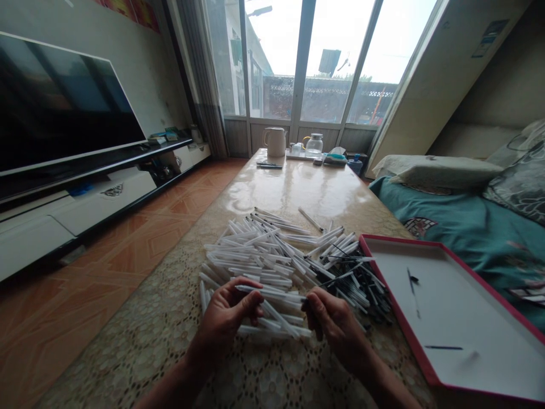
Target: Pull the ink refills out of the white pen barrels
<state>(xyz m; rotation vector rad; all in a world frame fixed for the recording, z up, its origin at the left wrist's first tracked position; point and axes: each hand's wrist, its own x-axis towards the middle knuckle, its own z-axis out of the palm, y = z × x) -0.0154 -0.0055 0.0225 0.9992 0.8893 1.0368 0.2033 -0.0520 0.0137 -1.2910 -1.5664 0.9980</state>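
My left hand [227,312] pinches a white plastic pen barrel [270,291] near the middle of the table. The barrel's far end reaches the fingertips of my right hand [334,326], which grips a thin dark pen refill [309,315], partly hidden by the fingers. Beneath and beyond my hands lies a loose heap of white pen barrels [255,255]. A tangle of slim black-tipped refills [357,289] spreads to its right, close to my right hand. Whether the refill enters the barrel is hidden.
A red-rimmed white tray lid [460,301] with a few loose refills lies at the table's right side, beside a teal-covered bed [443,210]. A white kettle [275,142] and glass jug [314,146] stand at the far end of the lace-covered table [140,352].
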